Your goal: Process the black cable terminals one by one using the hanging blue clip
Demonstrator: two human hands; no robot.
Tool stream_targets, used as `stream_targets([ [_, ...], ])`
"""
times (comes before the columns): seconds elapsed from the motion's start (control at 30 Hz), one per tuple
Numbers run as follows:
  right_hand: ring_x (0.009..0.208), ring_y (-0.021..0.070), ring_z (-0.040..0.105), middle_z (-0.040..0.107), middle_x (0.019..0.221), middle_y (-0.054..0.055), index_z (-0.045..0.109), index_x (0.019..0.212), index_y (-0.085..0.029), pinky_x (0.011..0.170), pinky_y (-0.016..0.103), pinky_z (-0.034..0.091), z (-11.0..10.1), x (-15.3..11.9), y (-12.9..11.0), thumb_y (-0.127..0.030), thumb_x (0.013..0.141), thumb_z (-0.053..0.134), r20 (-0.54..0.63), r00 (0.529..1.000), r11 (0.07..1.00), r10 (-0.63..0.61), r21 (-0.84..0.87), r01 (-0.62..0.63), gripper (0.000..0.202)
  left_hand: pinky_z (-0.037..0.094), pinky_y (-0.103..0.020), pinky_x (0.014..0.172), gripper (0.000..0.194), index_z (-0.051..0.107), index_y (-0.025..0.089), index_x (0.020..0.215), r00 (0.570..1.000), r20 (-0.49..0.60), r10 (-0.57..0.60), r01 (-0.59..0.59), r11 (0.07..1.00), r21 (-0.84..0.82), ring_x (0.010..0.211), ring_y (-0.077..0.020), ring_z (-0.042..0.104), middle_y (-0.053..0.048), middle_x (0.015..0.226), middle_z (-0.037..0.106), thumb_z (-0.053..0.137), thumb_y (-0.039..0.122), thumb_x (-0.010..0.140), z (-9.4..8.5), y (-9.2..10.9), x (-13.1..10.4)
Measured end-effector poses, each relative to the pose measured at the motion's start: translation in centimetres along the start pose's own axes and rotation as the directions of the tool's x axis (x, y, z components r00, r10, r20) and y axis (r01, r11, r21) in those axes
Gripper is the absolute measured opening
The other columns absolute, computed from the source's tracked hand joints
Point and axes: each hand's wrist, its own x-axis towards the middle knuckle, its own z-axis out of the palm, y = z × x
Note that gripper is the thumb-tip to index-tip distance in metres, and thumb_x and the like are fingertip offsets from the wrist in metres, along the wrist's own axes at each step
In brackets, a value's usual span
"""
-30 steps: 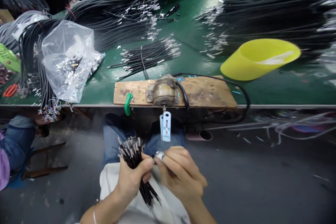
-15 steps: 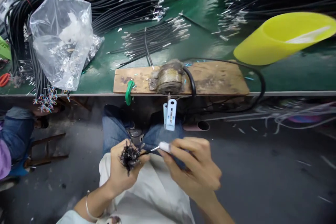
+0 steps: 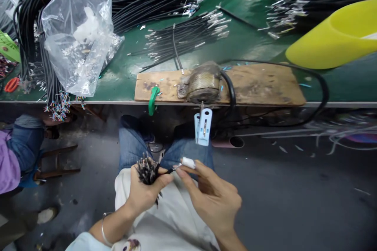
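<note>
My left hand (image 3: 145,188) is closed around a bundle of short black cables (image 3: 147,169), whose cut ends stick up out of the fist. One black cable (image 3: 170,171) points right from the bundle, its bare silvery end reaching the fingers of my right hand (image 3: 213,194). Thumb and index finger of that hand pinch this end. A white wrap (image 3: 188,162) covers the index fingertip. Just beyond the hands, a light blue clothespin (image 3: 204,127) hangs from the shaft of a small motor (image 3: 204,84), which is fixed to a wooden board (image 3: 262,86).
On the green table (image 3: 118,82) lie loose black cables (image 3: 188,35), larger cable bundles (image 3: 153,4), and a clear plastic bag (image 3: 76,43) of scraps. A yellow tube-shaped container (image 3: 330,43) stands at right. A green clip (image 3: 153,100) grips the board. Another person's knee (image 3: 28,137) shows at left.
The right fingers have drawn slightly back toward my body at the cable end, whose bare strands now look more spread. The whole scene has shifted right as my head turned.
</note>
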Motion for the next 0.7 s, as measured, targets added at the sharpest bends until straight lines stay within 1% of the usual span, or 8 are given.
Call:
stream_targets([
  [0.07, 0.053, 0.0155, 0.066, 0.071, 0.066, -0.001, 0.067, 0.092, -0.023, 0.059, 0.028, 0.057, 0.0, -0.2, 0.3, -0.008, 0.069, 0.068, 0.019, 0.999, 0.999, 0.036, 0.028, -0.036, 0.028, 0.036, -0.026, 0.041, 0.024, 0.061, 0.019, 0.059, 0.995, 0.057, -0.081, 0.086, 0.993, -0.085, 0.042, -0.0120, 0.040, 0.000, 0.047, 0.046, 0.066, 0.039, 0.071, 0.0, -0.4, 0.0],
  [0.13, 0.052, 0.0142, 0.065, 0.070, 0.064, -0.002, 0.066, 0.093, -0.022, 0.052, 0.023, 0.055, -0.2, 0.0, 0.6, -0.009, 0.069, 0.068, 0.060, 0.989, 0.987, 0.136, 0.079, -0.140, 0.027, 0.033, -0.025, 0.039, 0.024, 0.061, 0.020, 0.060, 0.987, 0.094, -0.128, 0.142, 0.978, -0.155, 0.040, -0.0108, 0.036, 0.002, 0.044, 0.042, 0.066, 0.040, 0.071, -0.1, -0.7, -0.1],
  [0.23, 0.061, 0.0137, 0.067, 0.070, 0.073, 0.000, 0.067, 0.092, -0.023, 0.056, 0.021, 0.054, -0.5, 0.7, 0.9, -0.016, 0.076, 0.063, 0.163, 0.954, 0.944, 0.252, 0.174, -0.279, 0.018, 0.034, -0.025, 0.040, 0.027, 0.059, 0.019, 0.058, 0.979, 0.134, -0.156, 0.186, 0.948, -0.257, 0.039, -0.0102, 0.038, 0.002, 0.044, 0.043, 0.065, 0.041, 0.072, -0.2, -1.0, -0.2],
  [0.37, 0.068, 0.0148, 0.065, 0.068, 0.076, 0.002, 0.069, 0.085, -0.023, 0.059, 0.022, 0.053, -0.2, 1.3, 0.5, -0.024, 0.080, 0.060, 0.372, 0.901, 0.918, 0.223, 0.230, -0.323, 0.010, 0.039, -0.025, 0.043, 0.027, 0.062, 0.017, 0.069, 0.965, 0.198, -0.173, 0.237, 0.897, -0.374, 0.039, -0.0103, 0.044, 0.002, 0.044, 0.049, 0.068, 0.043, 0.070, 0.1, -1.4, -0.1],
  [0.5, 0.052, 0.0117, 0.053, 0.056, 0.056, -0.001, 0.061, 0.063, -0.020, 0.047, 0.020, 0.045, 0.3, 1.2, 0.0, -0.018, 0.080, 0.059, 0.308, 0.931, 0.956, 0.194, 0.155, -0.250, 0.017, 0.050, -0.028, 0.060, 0.032, 0.059, 0.015, 0.071, 0.933, 0.303, -0.196, 0.322, 0.833, -0.450, 0.051, -0.0147, 0.061, -0.001, 0.053, 0.062, 0.071, 0.044, 0.066, 0.3, -1.3, 0.0],
  [0.57, 0.050, 0.0119, 0.050, 0.053, 0.054, -0.001, 0.057, 0.059, -0.019, 0.045, 0.021, 0.042, -0.1, 1.3, 0.1, -0.017, 0.079, 0.058, 0.302, 0.945, 0.982, 0.126, 0.099, -0.162, 0.020, 0.051, -0.027, 0.064, 0.037, 0.055, 0.015, 0.070, 0.894, 0.396, -0.210, 0.394, 0.790, -0.470, 0.056, -0.0153, 0.064, -0.001, 0.056, 0.064, 0.073, 0.046, 0.062, 0.2, -0.7, 0.2],
  [0.63, 0.052, 0.0130, 0.050, 0.053, 0.055, -0.001, 0.056, 0.061, -0.019, 0.048, 0.023, 0.043, -0.9, 1.6, 0.4, -0.015, 0.079, 0.058, 0.372, 0.928, 0.999, 0.029, 0.030, -0.044, 0.019, 0.048, -0.023, 0.055, 0.044, 0.052, 0.015, 0.069, 0.844, 0.472, -0.256, 0.461, 0.795, -0.394, 0.049, -0.0126, 0.061, 0.002, 0.049, 0.060, 0.074, 0.051, 0.056, -0.2, 0.2, 0.7],
  [0.7, 0.054, 0.0143, 0.053, 0.057, 0.056, 0.000, 0.057, 0.064, -0.020, 0.054, 0.024, 0.046, -2.0, 1.9, 0.8, -0.015, 0.079, 0.057, 0.487, 0.872, 0.999, -0.051, 0.017, 0.049, 0.016, 0.039, -0.019, 0.042, 0.051, 0.052, 0.014, 0.065, 0.787, 0.520, -0.333, 0.513, 0.821, -0.250, 0.037, -0.0073, 0.049, 0.005, 0.040, 0.051, 0.074, 0.057, 0.049, -0.5, 1.0, 1.1],
])
